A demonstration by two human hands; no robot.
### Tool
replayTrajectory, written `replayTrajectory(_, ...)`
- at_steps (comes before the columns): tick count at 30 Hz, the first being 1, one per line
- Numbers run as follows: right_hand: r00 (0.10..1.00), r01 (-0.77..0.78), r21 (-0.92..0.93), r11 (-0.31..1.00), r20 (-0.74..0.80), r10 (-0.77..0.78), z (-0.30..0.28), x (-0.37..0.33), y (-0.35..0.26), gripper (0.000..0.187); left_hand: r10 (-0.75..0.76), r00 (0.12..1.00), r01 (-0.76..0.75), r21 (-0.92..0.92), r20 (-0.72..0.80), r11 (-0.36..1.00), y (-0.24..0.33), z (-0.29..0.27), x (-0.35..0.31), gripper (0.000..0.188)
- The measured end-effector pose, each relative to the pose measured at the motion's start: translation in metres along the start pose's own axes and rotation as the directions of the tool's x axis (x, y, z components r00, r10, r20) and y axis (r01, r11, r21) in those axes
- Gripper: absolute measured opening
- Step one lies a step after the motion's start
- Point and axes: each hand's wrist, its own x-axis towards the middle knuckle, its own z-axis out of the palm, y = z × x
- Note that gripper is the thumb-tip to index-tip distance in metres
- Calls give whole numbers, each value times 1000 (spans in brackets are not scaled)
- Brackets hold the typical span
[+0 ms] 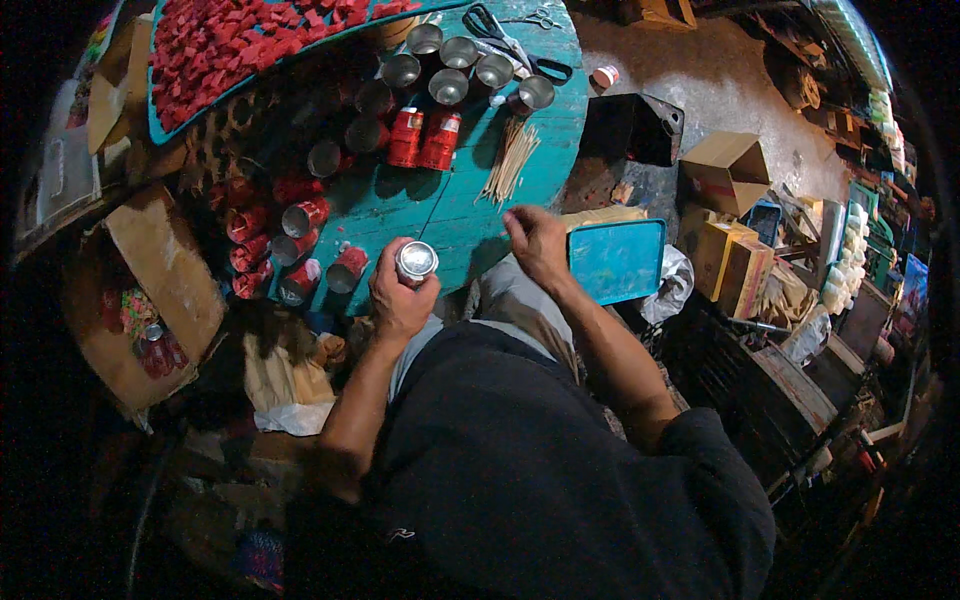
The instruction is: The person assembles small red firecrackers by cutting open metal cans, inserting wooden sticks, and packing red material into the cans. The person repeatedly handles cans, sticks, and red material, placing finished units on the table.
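Observation:
My left hand point(400, 300) is closed around a small can point(416, 260), its round silver end facing up, over the near edge of the teal table. To its right, my right hand point(540, 243) hovers with curled fingers near the table edge; whatever those fingers may hold is hidden. Just beyond it lies a loose bundle of thin wooden sticks point(511, 163). Two red cans point(437, 140) lie side by side farther back. Several open metal cups point(448, 87) stand behind them. Left of the held can, more red cans point(347, 268) lie along the table edge.
A blue-rimmed tray point(158, 108) heaped with red pieces point(235, 50) takes up the far left. Large shears point(512, 48) and small scissors point(541, 18) lie at the back. An open cardboard box point(165, 270) stands left; a blue tray point(616, 262) and cartons point(727, 172) are right.

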Motion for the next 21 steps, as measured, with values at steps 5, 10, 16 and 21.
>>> replayTrajectory(5,952,32,21,999,-305,-24,-32,78,12,26,2,1000,-3,57,5,998,7,11,8,53)
replayTrajectory(10,882,303,-214,929,-307,-358,-93,203,-6,31,11,1000,-12,19,29,1000,27,17,18,55)
replayTrajectory(16,845,527,-583,619,278,-457,-95,309,10,46,5,999,-6,10,40,1000,37,30,27,58)
replayTrajectory(21,905,413,-485,771,313,-288,-101,314,-7,70,30,999,-30,8,15,1000,56,34,33,59)
